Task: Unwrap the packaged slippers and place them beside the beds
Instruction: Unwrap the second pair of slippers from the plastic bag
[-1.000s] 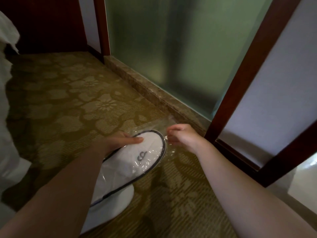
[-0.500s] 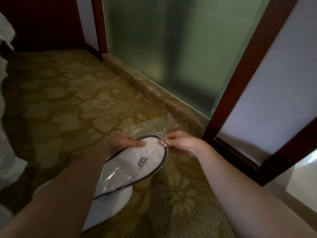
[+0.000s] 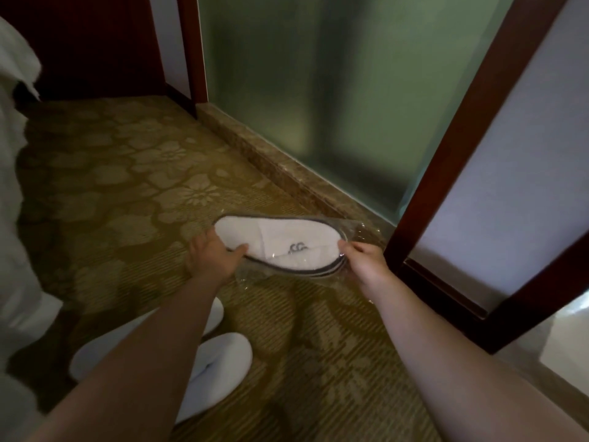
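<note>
The 2 bare forearms are reaching forward and down. The left hand (image 3: 212, 258) is gripping the left end of the packaged slippers (image 3: 280, 242), thumb lying on top. The right hand (image 3: 366, 266) is pinching the right end.

Floral gold carpet (image 3: 127, 186) meets what seems frosted glass (image 3: 318, 90), framed in dark wood (image 3: 462, 138).

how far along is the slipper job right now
Done: two white slippers lie bare on the carpet near the white bedding. In hand: the left hand and right hand grip the packaged slippers, still inside clear plastic wrap. Left: open the wrap, pull that pair out and set it by a bed.
</note>
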The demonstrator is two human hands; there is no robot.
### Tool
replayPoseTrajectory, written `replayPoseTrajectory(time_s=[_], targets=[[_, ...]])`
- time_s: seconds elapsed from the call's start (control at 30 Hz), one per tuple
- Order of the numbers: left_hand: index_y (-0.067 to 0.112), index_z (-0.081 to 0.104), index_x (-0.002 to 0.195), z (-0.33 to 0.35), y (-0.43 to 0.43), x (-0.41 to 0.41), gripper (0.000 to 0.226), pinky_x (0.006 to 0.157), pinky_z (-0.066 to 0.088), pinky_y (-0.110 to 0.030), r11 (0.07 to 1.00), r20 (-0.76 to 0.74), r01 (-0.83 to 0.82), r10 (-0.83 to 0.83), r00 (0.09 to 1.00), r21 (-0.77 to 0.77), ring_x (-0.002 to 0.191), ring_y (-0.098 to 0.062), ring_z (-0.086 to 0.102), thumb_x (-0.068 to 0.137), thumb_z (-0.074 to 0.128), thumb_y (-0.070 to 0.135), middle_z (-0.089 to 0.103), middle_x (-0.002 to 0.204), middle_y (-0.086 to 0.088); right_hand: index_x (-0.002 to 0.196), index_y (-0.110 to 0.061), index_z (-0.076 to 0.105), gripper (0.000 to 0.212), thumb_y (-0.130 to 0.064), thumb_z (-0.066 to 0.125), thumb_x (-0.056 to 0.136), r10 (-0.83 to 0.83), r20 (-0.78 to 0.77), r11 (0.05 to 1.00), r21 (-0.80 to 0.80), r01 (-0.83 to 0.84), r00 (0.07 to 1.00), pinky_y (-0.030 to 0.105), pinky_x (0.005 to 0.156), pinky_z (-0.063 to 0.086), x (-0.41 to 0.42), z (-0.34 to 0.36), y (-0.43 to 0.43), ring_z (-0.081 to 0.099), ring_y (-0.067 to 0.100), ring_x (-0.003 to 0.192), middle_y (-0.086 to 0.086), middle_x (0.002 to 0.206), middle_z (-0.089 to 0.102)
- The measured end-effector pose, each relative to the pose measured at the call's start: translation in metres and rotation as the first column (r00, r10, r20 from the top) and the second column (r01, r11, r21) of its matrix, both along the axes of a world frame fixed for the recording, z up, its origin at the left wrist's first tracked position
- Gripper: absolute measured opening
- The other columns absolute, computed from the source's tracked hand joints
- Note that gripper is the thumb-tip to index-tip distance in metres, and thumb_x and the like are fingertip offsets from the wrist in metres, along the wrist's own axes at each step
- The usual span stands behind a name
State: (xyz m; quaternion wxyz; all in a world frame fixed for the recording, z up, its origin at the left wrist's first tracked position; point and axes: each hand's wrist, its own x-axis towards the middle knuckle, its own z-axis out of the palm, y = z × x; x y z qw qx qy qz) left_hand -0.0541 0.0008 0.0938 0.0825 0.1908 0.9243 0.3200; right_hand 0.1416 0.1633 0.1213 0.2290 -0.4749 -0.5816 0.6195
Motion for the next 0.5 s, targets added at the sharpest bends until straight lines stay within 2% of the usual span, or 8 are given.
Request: replayPoseTrajectory(time_s=[0.07,0.13,0.2,0.23,0.3,0.37,0.43,0.5], targets=[[0.012,0.021,0.148,-0.001,0.001,-0.001,0.091,0.114,0.025,-0.05,0.986,0.114,-0.098,0.083,0.99,0.136,0.14,-0.037,0.024,0.078,0.065,0.049,0.025,0.154,-0.018,0.097,-0.01,0.066,0.015,-0.022,0.061,0.089,-0.055,-0.078,0.995,-0.092,0.048,0.995,0.037,0.072,0.059,0.003,0.0,0.002,0.07,0.024,0.085,0.01,0.094,0.071],[0.01,0.02,0.147,-0.001,0.005,-0.003,0.093,0.112,0.031,-0.05,0.914,0.368,-0.219,0.084,0.926,0.341,0.136,-0.038,0.035,0.077,0.068,0.047,0.034,0.15,-0.019,0.108,-0.009,0.063,0.023,-0.022,0.06,0.089,-0.067,-0.14,0.986,-0.164,0.044,0.988,0.03,0.063,0.058,0.004,-0.001,0.001,0.07,0.019,0.081,0.007,0.092,0.07],[0.011,0.025,0.147,0.002,0.004,-0.002,0.096,0.11,0.034,-0.05,0.837,0.652,-0.335,-0.034,0.757,0.433,0.135,-0.036,0.039,0.073,0.066,0.057,0.037,0.15,-0.017,0.112,-0.01,0.061,0.027,-0.023,0.061,0.089,-0.068,-0.177,0.976,-0.217,0.028,0.982,0.029,0.06,0.055,0.004,-0.001,-0.003,0.07,0.019,0.08,0.008,0.094,0.071],[0.014,0.028,0.147,0.004,0.002,0.001,0.097,0.107,0.038,-0.049,0.828,0.737,-0.341,-0.121,0.665,0.444,0.134,-0.034,0.04,0.071,0.062,0.065,0.037,0.15,-0.015,0.113,-0.01,0.06,0.028,-0.023,0.061,0.088,-0.067,-0.196,0.971,-0.238,0.019,0.978,0.029,0.06,0.055,0.003,-0.001,-0.004,0.07,0.019,0.081,0.008,0.095,0.071],[0.019,0.034,0.144,0.01,0.0,0.004,0.09,0.094,0.046,-0.045,0.783,0.762,-0.288,-0.332,0.556,0.552,0.128,-0.03,0.047,0.073,0.056,0.069,0.04,0.149,-0.013,0.116,-0.009,0.059,0.032,-0.023,0.061,0.088,-0.049,-0.222,0.966,-0.258,-0.01,0.974,0.03,0.064,0.056,0.002,0.0,-0.005,0.07,0.021,0.085,0.01,0.098,0.071],[0.02,0.039,0.142,0.016,0.001,0.004,0.08,0.092,0.047,-0.04,0.688,0.697,-0.272,-0.465,0.546,0.672,0.117,-0.025,0.055,0.077,0.054,0.065,0.049,0.142,-0.011,0.119,-0.009,0.058,0.034,-0.024,0.061,0.088,-0.012,-0.234,0.963,-0.263,-0.051,0.972,0.03,0.064,0.057,0.0,0.001,-0.005,0.07,0.022,0.089,0.011,0.103,0.07],[0.016,0.043,0.139,0.022,0.003,0.006,0.069,0.088,0.05,-0.036,0.592,0.659,-0.344,-0.473,0.585,0.729,0.105,-0.02,0.062,0.083,0.055,0.056,0.058,0.132,-0.009,0.121,-0.009,0.057,0.036,-0.024,0.06,0.089,0.014,-0.232,0.96,-0.27,-0.078,0.973,0.03,0.064,0.057,0.0,0.002,-0.005,0.069,0.023,0.094,0.012,0.109,0.069],[0.012,0.048,0.133,0.025,0.003,0.008,0.059,0.094,0.051,-0.04,0.54,0.665,-0.424,-0.399,0.632,0.727,0.103,-0.022,0.065,0.086,0.057,0.046,0.062,0.127,-0.011,0.123,-0.01,0.056,0.037,-0.024,0.059,0.089,0.01,-0.221,0.959,-0.274,-0.072,0.975,0.031,0.067,0.057,-0.001,0.003,-0.005,0.067,0.024,0.098,0.013,0.114,0.067]])
